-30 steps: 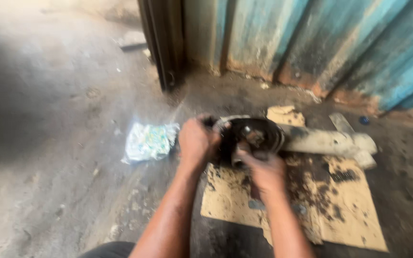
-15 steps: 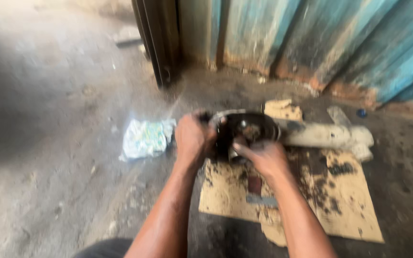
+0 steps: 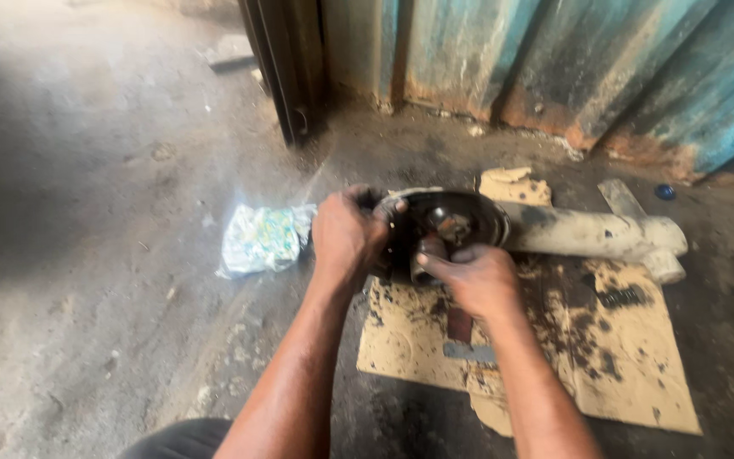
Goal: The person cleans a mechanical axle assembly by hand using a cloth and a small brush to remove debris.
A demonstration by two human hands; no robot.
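Left hand (image 3: 346,238) clamps the greasy round housing (image 3: 456,223) at 9 o'clock, right hand (image 3: 477,276) pinches a small part; either could slip.

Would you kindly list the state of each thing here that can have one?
Left hand: clamped on the rim of the round dark metal part.
Right hand: fingers curled around a small piece at that part's front.
Pale tube: lying flat, joined to the round part.
Cardboard sheet: flat, oil-stained, torn.
Plastic bag: crumpled on the floor.

Both forearms bare, no sleeves; left hand (image 3: 346,234) & right hand (image 3: 479,279) grease-smeared, gloveless.
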